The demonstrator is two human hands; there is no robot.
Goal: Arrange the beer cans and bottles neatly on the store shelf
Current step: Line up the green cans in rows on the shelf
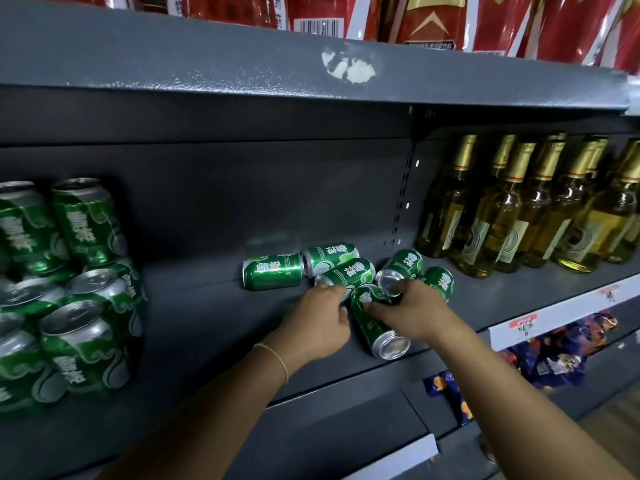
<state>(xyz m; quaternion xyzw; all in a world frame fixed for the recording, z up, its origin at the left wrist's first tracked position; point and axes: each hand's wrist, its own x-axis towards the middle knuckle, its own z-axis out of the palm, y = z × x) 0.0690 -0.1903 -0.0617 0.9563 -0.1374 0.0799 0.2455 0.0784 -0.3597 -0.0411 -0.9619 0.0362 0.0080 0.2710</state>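
Six green beer cans [273,271] lie toppled mid-shelf on the grey store shelf [207,317]. Left hand [317,323] curls its fingers onto one can's end [341,277]. Right hand [414,311] grips the nearest can [377,327] with curled fingers. Upright cans [69,289] stand left; beer bottles [519,209] stand right.

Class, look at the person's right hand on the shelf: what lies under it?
Under the right hand lie toppled green cans: its fingers rest on the near can, and one behind it. A further can shows past the knuckles. The hand covers where these cans meet.
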